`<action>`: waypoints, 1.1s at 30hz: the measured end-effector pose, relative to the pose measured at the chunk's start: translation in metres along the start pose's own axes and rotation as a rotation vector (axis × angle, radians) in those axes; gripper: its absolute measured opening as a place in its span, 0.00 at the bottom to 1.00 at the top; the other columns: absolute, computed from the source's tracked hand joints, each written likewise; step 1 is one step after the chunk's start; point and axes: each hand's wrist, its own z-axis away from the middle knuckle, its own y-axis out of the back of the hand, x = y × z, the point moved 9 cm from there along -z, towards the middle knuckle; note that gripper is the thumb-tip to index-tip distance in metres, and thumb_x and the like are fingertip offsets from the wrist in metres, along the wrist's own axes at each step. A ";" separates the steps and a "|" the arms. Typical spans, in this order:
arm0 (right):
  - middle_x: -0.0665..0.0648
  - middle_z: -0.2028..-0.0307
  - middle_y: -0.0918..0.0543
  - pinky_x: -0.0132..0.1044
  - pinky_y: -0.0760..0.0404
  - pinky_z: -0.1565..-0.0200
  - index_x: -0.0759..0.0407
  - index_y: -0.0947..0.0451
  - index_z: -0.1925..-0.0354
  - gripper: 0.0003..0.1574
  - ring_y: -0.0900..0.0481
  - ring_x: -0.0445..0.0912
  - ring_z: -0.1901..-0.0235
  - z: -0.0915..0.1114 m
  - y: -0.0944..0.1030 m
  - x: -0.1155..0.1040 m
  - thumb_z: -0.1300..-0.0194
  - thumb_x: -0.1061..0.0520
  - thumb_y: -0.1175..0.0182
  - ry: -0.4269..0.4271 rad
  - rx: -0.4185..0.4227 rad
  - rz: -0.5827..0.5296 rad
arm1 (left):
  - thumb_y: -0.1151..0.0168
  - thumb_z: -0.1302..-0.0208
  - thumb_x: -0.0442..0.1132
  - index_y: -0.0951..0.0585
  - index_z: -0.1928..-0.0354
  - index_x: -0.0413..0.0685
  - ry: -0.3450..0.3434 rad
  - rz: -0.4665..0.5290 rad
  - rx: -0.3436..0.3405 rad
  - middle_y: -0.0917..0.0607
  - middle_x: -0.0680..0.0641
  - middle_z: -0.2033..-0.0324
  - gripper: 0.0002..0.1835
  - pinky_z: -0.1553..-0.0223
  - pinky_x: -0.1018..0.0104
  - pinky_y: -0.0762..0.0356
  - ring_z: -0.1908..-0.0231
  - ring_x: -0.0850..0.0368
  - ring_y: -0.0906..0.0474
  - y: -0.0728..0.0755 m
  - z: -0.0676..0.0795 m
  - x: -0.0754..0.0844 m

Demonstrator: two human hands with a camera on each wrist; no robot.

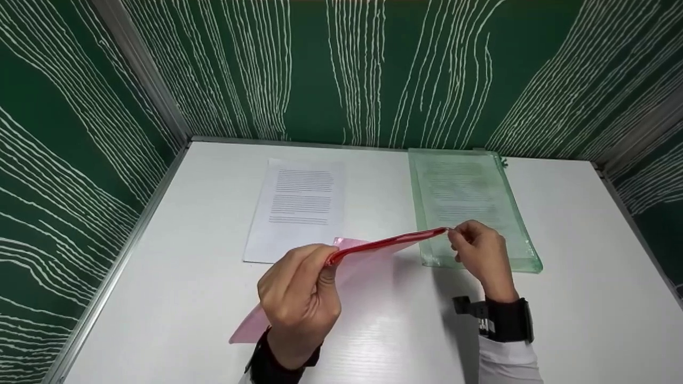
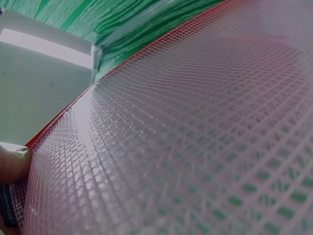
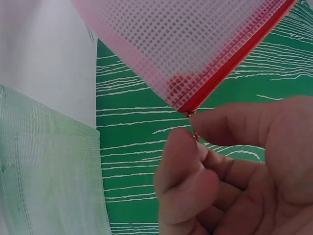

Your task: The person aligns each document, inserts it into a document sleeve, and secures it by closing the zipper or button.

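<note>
A pink translucent mesh zipper pouch (image 1: pixel 368 261) is held up over the white table, with its red zipper (image 1: pixel 395 241) edge uppermost. My left hand (image 1: pixel 301 293) grips the zipper edge at its left end, thumb on the near side. At the opposite corner, my right hand (image 1: pixel 482 258) pinches the small red zipper pull (image 3: pixel 196 134) between thumb and index finger. The zipper slider sits right at that corner in the right wrist view. Mesh fills most of the left wrist view, where the left thumb (image 2: pixel 12 164) shows at the edge.
A printed sheet of paper (image 1: pixel 301 213) lies at the back left of the white table (image 1: pixel 176 298). Toward the back right lies a green mesh zipper pouch (image 1: pixel 469 200) with a printed sheet inside, partly behind my right hand. Green walls (image 1: pixel 405 64) with white lines border the table.
</note>
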 end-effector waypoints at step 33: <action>0.52 0.54 0.11 0.33 0.15 0.52 0.54 0.14 0.46 0.20 0.15 0.46 0.55 0.064 -0.030 -0.109 0.36 0.67 0.30 0.723 -0.462 -0.290 | 0.35 0.29 0.36 0.15 0.64 0.38 -0.074 0.057 -0.178 0.14 0.45 0.71 0.08 0.72 0.67 0.19 0.76 0.57 0.20 -0.019 0.005 0.012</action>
